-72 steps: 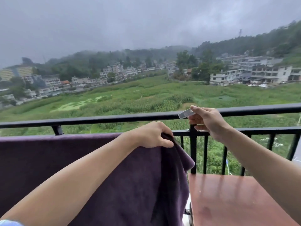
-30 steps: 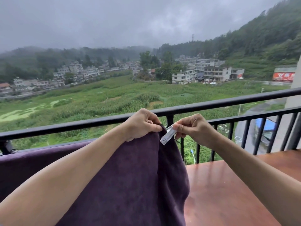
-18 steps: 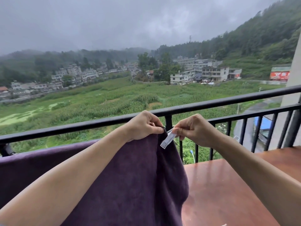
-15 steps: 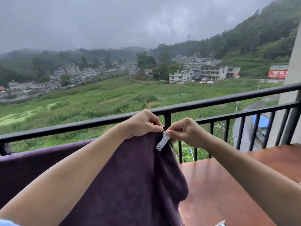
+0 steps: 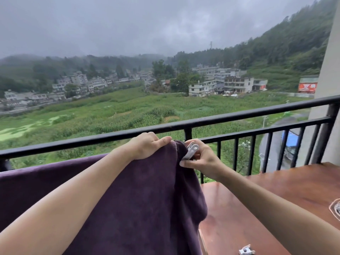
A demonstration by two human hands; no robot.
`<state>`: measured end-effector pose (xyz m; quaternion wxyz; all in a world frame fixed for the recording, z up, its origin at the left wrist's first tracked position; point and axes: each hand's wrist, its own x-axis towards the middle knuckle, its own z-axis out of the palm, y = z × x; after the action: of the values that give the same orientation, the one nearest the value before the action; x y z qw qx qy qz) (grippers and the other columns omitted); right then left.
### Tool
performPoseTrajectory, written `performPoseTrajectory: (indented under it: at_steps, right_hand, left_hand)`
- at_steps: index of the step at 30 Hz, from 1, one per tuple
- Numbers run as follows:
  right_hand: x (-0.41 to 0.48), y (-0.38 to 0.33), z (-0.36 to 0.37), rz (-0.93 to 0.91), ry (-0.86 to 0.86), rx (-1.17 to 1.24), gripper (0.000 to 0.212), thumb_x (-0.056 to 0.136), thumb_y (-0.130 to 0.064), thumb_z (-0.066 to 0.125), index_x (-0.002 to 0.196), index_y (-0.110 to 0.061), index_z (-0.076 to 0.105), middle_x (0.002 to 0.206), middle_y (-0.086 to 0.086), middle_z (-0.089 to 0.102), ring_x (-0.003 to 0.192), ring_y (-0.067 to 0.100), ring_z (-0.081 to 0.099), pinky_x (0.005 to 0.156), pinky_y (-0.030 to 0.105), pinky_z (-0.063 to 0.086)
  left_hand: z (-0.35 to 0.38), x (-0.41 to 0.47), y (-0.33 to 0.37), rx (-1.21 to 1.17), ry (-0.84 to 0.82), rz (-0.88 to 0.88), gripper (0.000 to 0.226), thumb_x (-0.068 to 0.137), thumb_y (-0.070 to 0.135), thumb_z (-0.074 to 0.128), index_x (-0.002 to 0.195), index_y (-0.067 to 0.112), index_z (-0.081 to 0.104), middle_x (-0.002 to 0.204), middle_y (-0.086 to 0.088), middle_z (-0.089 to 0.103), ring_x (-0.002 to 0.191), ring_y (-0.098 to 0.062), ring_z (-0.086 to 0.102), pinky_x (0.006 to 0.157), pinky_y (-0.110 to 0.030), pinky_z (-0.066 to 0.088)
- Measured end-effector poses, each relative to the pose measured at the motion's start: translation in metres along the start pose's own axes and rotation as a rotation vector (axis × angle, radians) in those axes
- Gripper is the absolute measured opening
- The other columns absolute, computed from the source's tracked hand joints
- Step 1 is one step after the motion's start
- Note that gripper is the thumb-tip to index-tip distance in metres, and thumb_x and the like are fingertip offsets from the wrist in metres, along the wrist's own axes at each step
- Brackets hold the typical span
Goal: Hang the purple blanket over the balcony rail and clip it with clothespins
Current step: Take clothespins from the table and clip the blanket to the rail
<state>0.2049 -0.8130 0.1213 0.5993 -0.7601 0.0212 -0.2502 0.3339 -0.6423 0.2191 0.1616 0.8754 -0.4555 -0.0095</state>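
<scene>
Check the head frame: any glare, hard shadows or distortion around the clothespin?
Head view: flat overcast light, no hard shadows; soft sheen on the wooden table, no glare at the clothespin in the right hand; clothespin edges slightly soft; the wall at the right edge leans, wide-angle stretch; distant hills hazed by mist.

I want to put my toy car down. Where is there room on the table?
The table is bare between the railing and the right forearm, and between the purple blanket and that forearm, above a loose clothespin. Crowded at the blanket's top corner.
</scene>
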Motion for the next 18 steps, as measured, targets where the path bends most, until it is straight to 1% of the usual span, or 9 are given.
performPoseTrajectory:
  at_steps: [2, 3, 4, 8, 10, 12, 14, 16, 18]
  right_hand:
    - [-0.001, 0.001, 0.002, 0.018, 0.046, -0.031, 0.073, 0.057, -0.026, 0.089, 0.122, -0.027, 0.055, 0.107, 0.008, 0.069, 0.101, 0.022, 0.065, 0.091, 0.036, 0.053]
    - [-0.002, 0.001, 0.004, 0.025, 0.05, -0.01, 0.075, 0.057, -0.027, 0.088, 0.124, -0.029, 0.055, 0.109, 0.011, 0.07, 0.106, 0.025, 0.065, 0.095, 0.039, 0.052]
    - [-0.004, 0.0, 0.007, 0.02, 0.044, 0.022, 0.07, 0.06, -0.025, 0.087, 0.123, -0.028, 0.057, 0.109, 0.013, 0.07, 0.105, 0.026, 0.065, 0.096, 0.04, 0.053]
    - [-0.012, -0.004, 0.017, 0.014, 0.058, 0.085, 0.036, 0.076, -0.002, 0.078, 0.107, -0.01, 0.063, 0.097, 0.012, 0.072, 0.093, 0.019, 0.066, 0.089, 0.035, 0.054]
    - [-0.017, -0.006, 0.019, 0.031, 0.068, 0.06, 0.027, 0.078, 0.002, 0.075, 0.098, -0.014, 0.065, 0.092, 0.002, 0.072, 0.089, 0.013, 0.067, 0.084, 0.029, 0.053]
    - [-0.02, -0.006, 0.02, 0.06, 0.056, 0.025, 0.027, 0.079, 0.001, 0.074, 0.098, -0.016, 0.065, 0.09, -0.003, 0.072, 0.087, 0.008, 0.067, 0.08, 0.023, 0.052]
    - [-0.024, -0.004, 0.017, 0.118, 0.049, 0.027, 0.032, 0.08, 0.0, 0.075, 0.107, -0.011, 0.064, 0.095, 0.003, 0.071, 0.088, 0.013, 0.066, 0.076, 0.024, 0.054]
    - [-0.031, -0.001, 0.008, 0.2, 0.057, 0.023, 0.042, 0.08, -0.005, 0.076, 0.119, -0.01, 0.059, 0.103, 0.013, 0.067, 0.088, 0.02, 0.066, 0.067, 0.024, 0.055]
    - [-0.039, 0.008, -0.007, 0.273, 0.086, -0.043, 0.05, 0.081, -0.012, 0.076, 0.126, -0.014, 0.054, 0.107, 0.013, 0.065, 0.086, 0.019, 0.065, 0.058, 0.018, 0.05]
  left_hand:
    - [0.0, -0.003, -0.002, 0.054, 0.023, 0.002, 0.064, 0.088, 0.071, 0.032, 0.053, 0.018, 0.028, 0.052, 0.002, 0.039, 0.051, -0.019, 0.042, 0.057, -0.035, 0.033]
    - [0.0, -0.005, -0.003, 0.079, 0.033, 0.006, 0.064, 0.088, 0.072, 0.03, 0.054, 0.018, 0.029, 0.053, 0.002, 0.04, 0.053, -0.019, 0.044, 0.058, -0.035, 0.033]
    - [0.0, -0.007, -0.004, 0.099, 0.042, 0.016, 0.065, 0.088, 0.072, 0.028, 0.054, 0.017, 0.029, 0.053, 0.002, 0.042, 0.054, -0.019, 0.045, 0.058, -0.035, 0.033]
    - [0.002, -0.01, -0.005, 0.149, 0.074, 0.072, 0.066, 0.09, 0.07, 0.022, 0.053, 0.017, 0.033, 0.055, 0.002, 0.047, 0.06, -0.019, 0.051, 0.061, -0.036, 0.039]
    - [0.004, -0.013, -0.004, 0.192, 0.102, 0.091, 0.067, 0.091, 0.069, 0.019, 0.054, 0.017, 0.038, 0.06, 0.0, 0.053, 0.067, -0.021, 0.055, 0.068, -0.038, 0.044]
    - [0.006, -0.017, -0.003, 0.245, 0.152, 0.098, 0.068, 0.092, 0.067, 0.016, 0.058, 0.017, 0.047, 0.067, 0.0, 0.058, 0.073, -0.024, 0.058, 0.071, -0.039, 0.047]
    - [0.012, -0.022, -0.002, 0.299, 0.26, 0.115, 0.065, 0.094, 0.064, 0.016, 0.068, 0.02, 0.056, 0.076, 0.0, 0.063, 0.08, -0.027, 0.06, 0.072, -0.039, 0.045]
    - [0.021, -0.03, 0.001, 0.287, 0.401, 0.114, 0.055, 0.096, 0.058, 0.025, 0.077, 0.02, 0.059, 0.083, -0.002, 0.066, 0.085, -0.03, 0.061, 0.07, -0.038, 0.041]
    - [0.033, -0.039, 0.003, 0.175, 0.526, 0.129, 0.039, 0.097, 0.048, 0.039, 0.09, 0.018, 0.063, 0.093, -0.002, 0.067, 0.091, -0.029, 0.061, 0.073, -0.038, 0.042]
